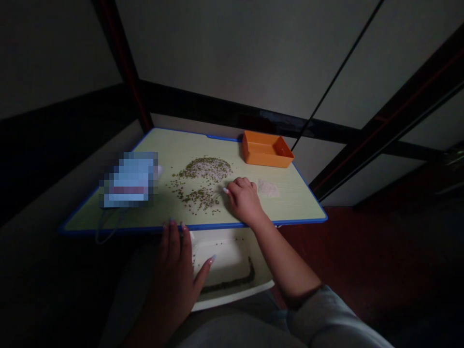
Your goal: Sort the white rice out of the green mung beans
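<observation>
My right hand [243, 198] rests on the table [116, 217] with its fingers curled in, the thumb and forefinger at the right edge of a spread of small green beans [198, 198] mixed with white grains. What those fingers hold, if anything, is hidden. A larger heap of green beans and white grains [208, 168] lies just behind. Right of that hand is a small pile of white grains [267, 187]. My left hand [179, 266] is open, fingers stretched toward the table's front edge and thumb over a white basin [232, 299], which has dark green beans gathered along its near side.
An orange open box [268, 157] stands at the table's back right corner. A blurred-out pale blue item [130, 179] lies at the left, with a thin cord [108, 229] hanging over the front edge. Cabinet panels [224, 58] rise behind the table.
</observation>
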The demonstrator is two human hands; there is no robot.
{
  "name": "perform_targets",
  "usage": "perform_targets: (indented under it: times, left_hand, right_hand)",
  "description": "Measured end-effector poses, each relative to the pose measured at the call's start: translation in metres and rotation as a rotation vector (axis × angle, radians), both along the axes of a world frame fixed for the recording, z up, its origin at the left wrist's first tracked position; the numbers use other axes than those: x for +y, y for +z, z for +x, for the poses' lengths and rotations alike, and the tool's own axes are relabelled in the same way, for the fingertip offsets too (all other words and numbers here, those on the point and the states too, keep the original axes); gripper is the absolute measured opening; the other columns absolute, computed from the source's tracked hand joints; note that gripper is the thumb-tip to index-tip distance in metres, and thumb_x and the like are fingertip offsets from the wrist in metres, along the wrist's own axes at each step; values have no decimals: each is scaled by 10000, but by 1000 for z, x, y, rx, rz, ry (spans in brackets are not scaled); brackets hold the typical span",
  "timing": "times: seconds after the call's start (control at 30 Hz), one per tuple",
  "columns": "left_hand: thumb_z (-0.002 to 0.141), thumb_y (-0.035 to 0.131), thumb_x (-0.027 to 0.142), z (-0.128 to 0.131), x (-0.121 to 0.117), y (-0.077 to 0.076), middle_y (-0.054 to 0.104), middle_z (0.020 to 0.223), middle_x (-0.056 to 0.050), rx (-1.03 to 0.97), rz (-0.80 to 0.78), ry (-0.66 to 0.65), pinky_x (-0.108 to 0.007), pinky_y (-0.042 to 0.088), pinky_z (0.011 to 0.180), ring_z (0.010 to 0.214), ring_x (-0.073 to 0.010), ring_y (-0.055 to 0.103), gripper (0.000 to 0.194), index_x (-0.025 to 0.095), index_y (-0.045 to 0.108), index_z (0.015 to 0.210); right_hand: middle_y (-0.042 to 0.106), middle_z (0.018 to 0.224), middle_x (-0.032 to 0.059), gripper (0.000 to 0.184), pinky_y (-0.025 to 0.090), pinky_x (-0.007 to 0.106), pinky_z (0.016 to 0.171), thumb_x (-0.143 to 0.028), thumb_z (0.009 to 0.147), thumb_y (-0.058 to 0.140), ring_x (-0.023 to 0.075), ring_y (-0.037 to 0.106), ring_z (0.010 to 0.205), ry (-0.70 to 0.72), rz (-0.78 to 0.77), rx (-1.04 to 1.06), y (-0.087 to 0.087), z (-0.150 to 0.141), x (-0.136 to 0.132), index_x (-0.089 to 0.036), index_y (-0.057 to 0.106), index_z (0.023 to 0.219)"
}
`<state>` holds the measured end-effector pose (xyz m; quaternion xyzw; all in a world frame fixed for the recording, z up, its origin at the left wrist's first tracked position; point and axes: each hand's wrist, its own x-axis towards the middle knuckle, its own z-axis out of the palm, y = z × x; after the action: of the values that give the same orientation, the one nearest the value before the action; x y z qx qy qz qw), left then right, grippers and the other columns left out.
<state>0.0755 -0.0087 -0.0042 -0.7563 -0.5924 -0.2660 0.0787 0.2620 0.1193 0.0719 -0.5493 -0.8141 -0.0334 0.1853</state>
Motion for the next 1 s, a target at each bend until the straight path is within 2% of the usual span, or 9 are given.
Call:
perform_targets:
  times: [0.3,0.73,1.0]
  left_hand:
    - [858,351,572,1,0,1,161,1545,-304,15,5,2,-572,328,1111,1473,-395,89,849,37,113,1472]
    - [852,370,552,0,0,-1,141,1549,-311,17,-9,6,-567,321,1114,1474,-395,84,844,27,128,1467]
    - [855,361,527,4,-2,5,231,1524,-316,64,-51,76,-615,357,1049,1448,-421,180,811,36,153,1465]
  right_hand:
    - [595,1013,86,201,296,327,783,-264,958,433,229,469,1005,3,-53,44,-3,8,-1,-200,623,955]
    - [597,988,78,205,285,338,782,-275,952,447,223,475,990,30,-10,39,-2,5,-2,-189,632,927]
    - [583,979,76,244,276,332,785,-331,975,439,217,463,989,52,-15,13,0,-2,-2,-198,641,945]
